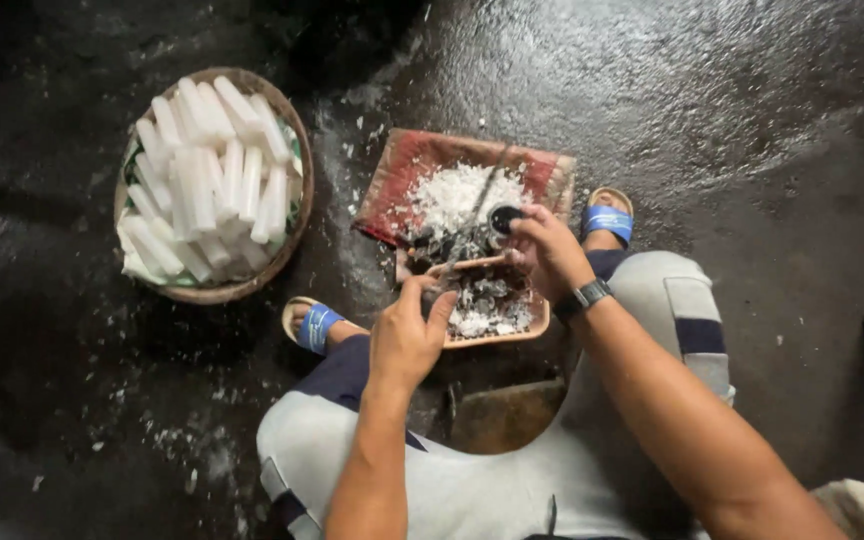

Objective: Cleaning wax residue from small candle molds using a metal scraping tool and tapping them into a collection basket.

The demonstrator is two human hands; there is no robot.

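Gleaming wetly under overhead light: dark concrete floor (712, 90), flecked with white scraps (177, 440); lying in shadow along the left edge.

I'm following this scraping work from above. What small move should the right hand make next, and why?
Probably draw the dark-handled tool in the right hand toward the wooden board, since white shavings are piled beyond it and the left hand braces its edge.

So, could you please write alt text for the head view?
A seated person's left hand and right hand work over a wooden board of dark and white scraps, above a reddish tray of white shavings. A round basket of white sticks stands on the wet dark floor.
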